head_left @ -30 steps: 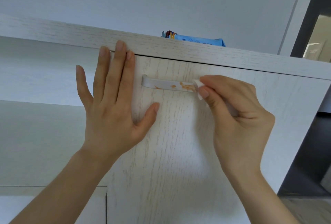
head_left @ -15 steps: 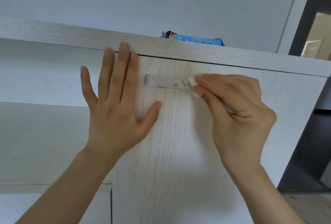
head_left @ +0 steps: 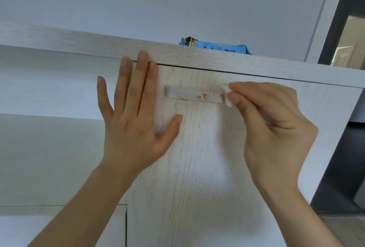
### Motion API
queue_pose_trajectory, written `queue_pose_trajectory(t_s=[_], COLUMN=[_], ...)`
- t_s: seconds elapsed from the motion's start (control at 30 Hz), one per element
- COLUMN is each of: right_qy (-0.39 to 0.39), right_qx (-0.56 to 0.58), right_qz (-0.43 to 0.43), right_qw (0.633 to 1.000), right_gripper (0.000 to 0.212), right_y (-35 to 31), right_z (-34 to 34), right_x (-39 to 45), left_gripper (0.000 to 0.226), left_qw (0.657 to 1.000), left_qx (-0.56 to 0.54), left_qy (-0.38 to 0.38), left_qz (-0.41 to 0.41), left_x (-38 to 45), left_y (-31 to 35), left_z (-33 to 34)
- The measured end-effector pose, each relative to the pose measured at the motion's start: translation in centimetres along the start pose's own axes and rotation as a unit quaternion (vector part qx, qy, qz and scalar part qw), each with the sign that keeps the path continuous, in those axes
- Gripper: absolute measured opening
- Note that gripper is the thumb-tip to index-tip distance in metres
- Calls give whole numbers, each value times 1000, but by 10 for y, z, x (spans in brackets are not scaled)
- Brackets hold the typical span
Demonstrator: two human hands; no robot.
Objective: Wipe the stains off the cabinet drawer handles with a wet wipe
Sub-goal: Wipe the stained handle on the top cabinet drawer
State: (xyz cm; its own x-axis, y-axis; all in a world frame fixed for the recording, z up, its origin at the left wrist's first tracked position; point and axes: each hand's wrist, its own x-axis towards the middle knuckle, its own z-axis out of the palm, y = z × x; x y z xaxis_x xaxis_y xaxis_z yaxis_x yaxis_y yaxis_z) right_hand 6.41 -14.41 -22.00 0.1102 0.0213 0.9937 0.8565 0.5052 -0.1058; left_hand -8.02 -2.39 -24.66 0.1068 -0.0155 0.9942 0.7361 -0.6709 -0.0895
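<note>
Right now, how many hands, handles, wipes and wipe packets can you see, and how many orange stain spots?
Hands: 2, left hand and right hand
Handles: 1, handle
Wipes: 1, wet wipe
Wipe packets: 1, blue packet
Orange stain spots: about 3, stains
Total: 8

The left hand (head_left: pixel 134 120) lies flat, palm away from the camera, its fingers straight and close together pointing toward 12 o'clock, the little finger spread a bit toward 11. Its thumb sticks out toward 2 o'clock. The left forearm runs down from the wrist toward 7 o'clock and leaves the view at the bottom edge.

The right hand (head_left: pixel 274 128) sits at 3 o'clock from the left, well apart. Its fingers are curled and point toward 9 o'clock, thumb and forefinger pinched together at the tips; the other fingers seem tucked behind, though they are mostly hidden. The right forearm drops toward 5 o'clock.
</note>
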Motion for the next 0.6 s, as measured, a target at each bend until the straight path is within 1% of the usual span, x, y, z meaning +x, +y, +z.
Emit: queue_pose_trajectory(t_s=[0.33,0.5,0.6], right_qy=[-48,-46,-41], right_qx=[-34,-31,-26], right_qz=[-51,-52,-35], right_qw=[997,997,998], right_gripper=[16,15,15], right_y=[-1,-3,-4], right_z=[9,14,14], right_x=[4,4,2], left_gripper=[76,75,75], left_qw=[1000,1000,1000], left_qx=[-1,-6,-11], left_qy=[1,11,10], left_qz=[7,7,7], left_x=[0,-1,-1], left_y=[-1,0,-1], left_z=[2,3,3])
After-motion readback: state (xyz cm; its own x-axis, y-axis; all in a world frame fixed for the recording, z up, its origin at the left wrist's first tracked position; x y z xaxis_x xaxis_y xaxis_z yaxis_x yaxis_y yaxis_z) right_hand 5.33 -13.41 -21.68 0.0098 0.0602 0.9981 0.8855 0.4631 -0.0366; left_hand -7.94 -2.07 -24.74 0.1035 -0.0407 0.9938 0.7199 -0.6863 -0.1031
